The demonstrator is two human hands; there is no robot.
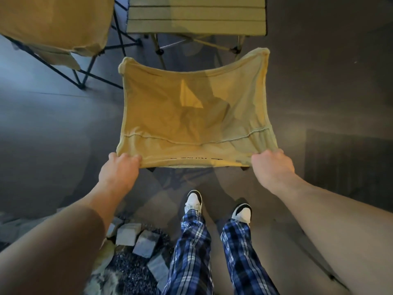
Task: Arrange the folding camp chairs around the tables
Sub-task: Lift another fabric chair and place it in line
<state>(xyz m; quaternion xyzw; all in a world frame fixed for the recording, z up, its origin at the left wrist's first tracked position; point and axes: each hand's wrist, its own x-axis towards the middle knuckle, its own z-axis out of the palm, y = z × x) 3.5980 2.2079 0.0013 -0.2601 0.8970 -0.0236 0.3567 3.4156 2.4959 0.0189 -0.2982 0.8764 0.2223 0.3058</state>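
While both hands clutch its near edge, the yellow camp chair point(191, 116) stands on the dark floor point(319, 81) just in front of the person's feet. The left hand point(121, 169) has its grip wrapped tight round the near left corner of the chair's fabric, and the right hand point(272, 165) has its grip bunched round the near right corner, fingers curled under the cloth. The fabric sags between its four corners, with a stitched seam running across close to the hands. Just beyond the chair's far edge stands the slatted folding worktop point(195, 15), its crossed legs showing under it. Beyond the chair's far left corner sits a second yellow chair point(53, 24) on a black frame. Nearer than the chair, white and black shoes point(194, 201) and blue plaid trousers point(191, 248) show, with grey stone blocks point(127, 233) and gravel to the left of them.
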